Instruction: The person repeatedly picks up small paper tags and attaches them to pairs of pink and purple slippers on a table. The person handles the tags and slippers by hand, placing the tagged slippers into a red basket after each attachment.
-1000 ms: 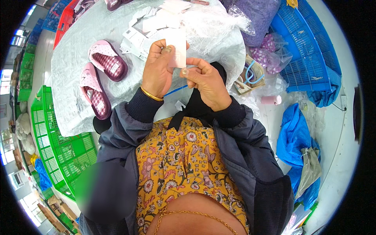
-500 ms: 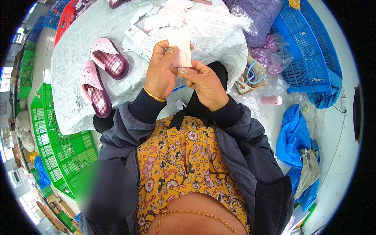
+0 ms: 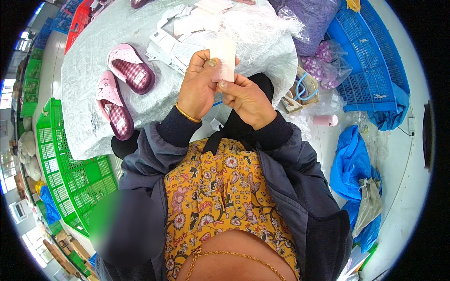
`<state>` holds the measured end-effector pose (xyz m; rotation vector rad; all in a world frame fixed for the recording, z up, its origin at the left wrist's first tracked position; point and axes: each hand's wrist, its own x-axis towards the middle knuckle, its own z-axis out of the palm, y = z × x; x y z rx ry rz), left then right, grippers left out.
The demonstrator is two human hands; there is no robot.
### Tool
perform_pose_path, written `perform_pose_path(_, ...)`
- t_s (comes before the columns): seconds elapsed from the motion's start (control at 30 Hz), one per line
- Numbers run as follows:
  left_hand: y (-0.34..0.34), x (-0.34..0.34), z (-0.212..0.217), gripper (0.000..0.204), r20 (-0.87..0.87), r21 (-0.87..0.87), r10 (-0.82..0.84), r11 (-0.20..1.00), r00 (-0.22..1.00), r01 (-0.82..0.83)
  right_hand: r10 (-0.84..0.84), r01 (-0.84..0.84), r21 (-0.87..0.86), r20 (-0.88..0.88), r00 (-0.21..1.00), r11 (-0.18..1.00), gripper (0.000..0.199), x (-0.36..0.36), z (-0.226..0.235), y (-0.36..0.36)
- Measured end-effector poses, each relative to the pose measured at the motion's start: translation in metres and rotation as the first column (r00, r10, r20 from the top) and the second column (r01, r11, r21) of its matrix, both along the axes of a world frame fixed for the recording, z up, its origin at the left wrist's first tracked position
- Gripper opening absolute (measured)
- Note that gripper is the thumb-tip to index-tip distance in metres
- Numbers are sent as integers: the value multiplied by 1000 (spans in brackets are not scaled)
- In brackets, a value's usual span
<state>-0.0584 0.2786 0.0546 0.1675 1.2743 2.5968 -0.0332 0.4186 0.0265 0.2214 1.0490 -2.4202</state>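
A small pale pink card (image 3: 224,60) stands upright between my hands, above the plastic-covered table (image 3: 112,56). My left hand (image 3: 199,84) pinches its left side, thumb in front and fingers behind. At the card's lower edge, my right hand (image 3: 246,98) has its thumb and forefinger pressed together on the card's bottom. To the left lie two pink slippers with checked insoles: one slipper (image 3: 131,69) farther off and another slipper (image 3: 114,105) nearer. Beyond the card is a loose spread of printed paper slips (image 3: 171,49).
A green crate (image 3: 75,173) stands at the left and a blue crate (image 3: 368,61) at the right. Purple bags (image 3: 309,23), an open carton (image 3: 300,93), a pink roll (image 3: 325,120) and blue sacking (image 3: 349,164) lie to the right. Clear wrapping (image 3: 253,33) covers the table's far side.
Both hands have shifted slightly to the right with the card, keeping their hold on it. The slippers and papers stay where they were.
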Motion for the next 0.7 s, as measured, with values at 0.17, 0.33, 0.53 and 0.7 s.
perform_pose_path(0.17,-10,0,-9,17,11,-33,-14,999,1000,14,-23,24,29,-14,1000,999,14,-3,-3,0)
perform_pose_path(0.33,-42,4,1,27,20,-187,-196,963,980,196,72,127,476,-378,923,870,13,7,7,12)
perform_pose_path(0.53,-62,9,-9,16,43,-622,-344,725,938,295,370,224,769,-513,774,599,12,14,21,10)
perform_pose_path(0.7,-61,23,1,18,-172,-865,-346,502,922,27,394,195,771,-504,768,606,13,17,16,6)
